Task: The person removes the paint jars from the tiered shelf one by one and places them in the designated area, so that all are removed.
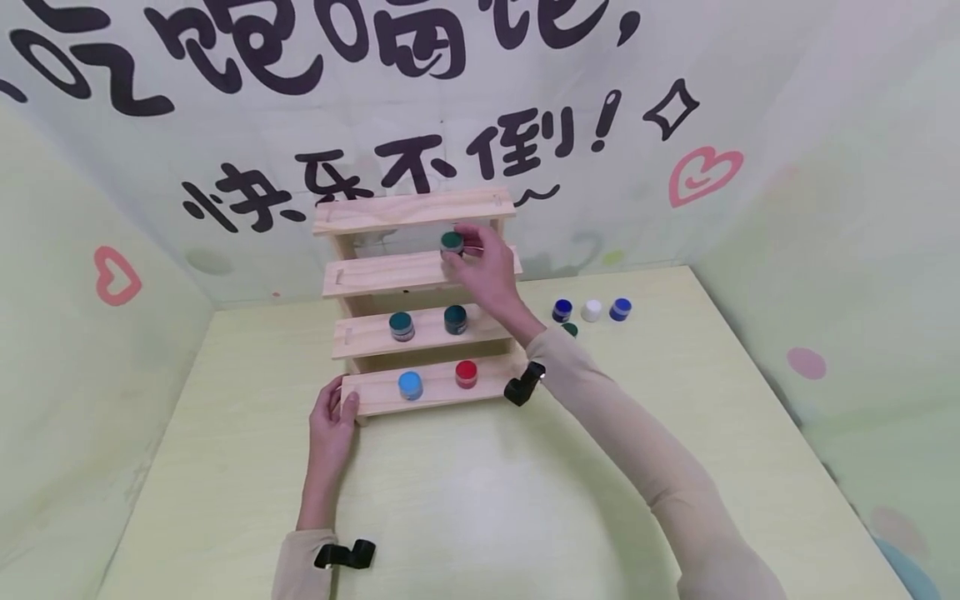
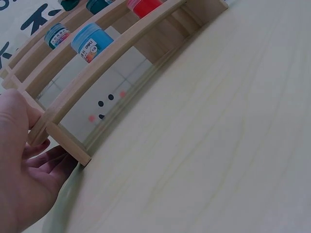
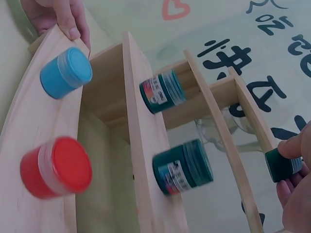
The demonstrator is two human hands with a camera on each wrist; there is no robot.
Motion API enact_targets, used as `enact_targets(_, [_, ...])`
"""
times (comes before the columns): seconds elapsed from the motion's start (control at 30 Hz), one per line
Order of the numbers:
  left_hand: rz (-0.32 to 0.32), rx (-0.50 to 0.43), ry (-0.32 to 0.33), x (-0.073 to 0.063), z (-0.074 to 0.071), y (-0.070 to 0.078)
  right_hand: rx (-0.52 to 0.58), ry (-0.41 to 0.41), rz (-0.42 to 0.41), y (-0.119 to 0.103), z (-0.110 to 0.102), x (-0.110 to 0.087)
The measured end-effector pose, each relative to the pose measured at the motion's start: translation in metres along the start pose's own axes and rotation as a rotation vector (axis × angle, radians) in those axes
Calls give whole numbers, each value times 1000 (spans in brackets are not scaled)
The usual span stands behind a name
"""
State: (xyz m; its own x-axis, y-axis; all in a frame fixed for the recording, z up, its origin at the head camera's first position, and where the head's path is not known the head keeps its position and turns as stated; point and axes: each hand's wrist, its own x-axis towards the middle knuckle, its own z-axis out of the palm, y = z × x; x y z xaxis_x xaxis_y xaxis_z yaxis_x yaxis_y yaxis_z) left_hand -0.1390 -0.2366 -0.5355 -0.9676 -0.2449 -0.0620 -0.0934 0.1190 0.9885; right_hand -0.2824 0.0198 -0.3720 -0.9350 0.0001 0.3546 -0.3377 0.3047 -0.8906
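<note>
A tiered wooden rack [image 1: 375, 273] stands at the back of the table. My left hand [image 1: 332, 425] grips the left end of its lowest shelf, thumb on top and fingers beneath, as the left wrist view shows. With thumb and fingers my right hand [image 1: 491, 271] pinches a dark green paint jar [image 1: 452, 242] at the second shelf from the top; whether the jar touches the wood I cannot tell. Two dark teal paint jars [image 3: 182, 167] stand on the shelf below that. On the lowest shelf are a light blue paint jar [image 1: 410, 386] and a red paint jar [image 1: 466, 374].
Right of the rack, a dark blue jar [image 1: 562, 310], a white jar [image 1: 592, 310] and a blue jar [image 1: 620, 309] stand on the table [image 1: 465, 500]. A green jar [image 1: 570, 330] is partly hidden by the right sleeve. Printed cloth walls [image 1: 600, 225] enclose the table's back and sides.
</note>
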Motion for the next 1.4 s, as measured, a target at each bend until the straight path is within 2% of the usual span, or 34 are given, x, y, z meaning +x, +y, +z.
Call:
enact_targets(0.23, [-3,-3,2,-1,0,1,9,41,-39,5,-20,0])
enact_targets(0.5, [-15,-6,2,-2,1,3,-9,96,-30,14,-43,-2])
enact_targets(0.77, [1,7,16,0,2,1,1,149,-38,28,-69,-7])
enact_targets(1.17, [-7,17,13,-1,2,0,-61,210,40,59,-112,-22])
enact_targets(1.4, [6,5,11,-1,2,0,-73,269,99,89,-136,-36])
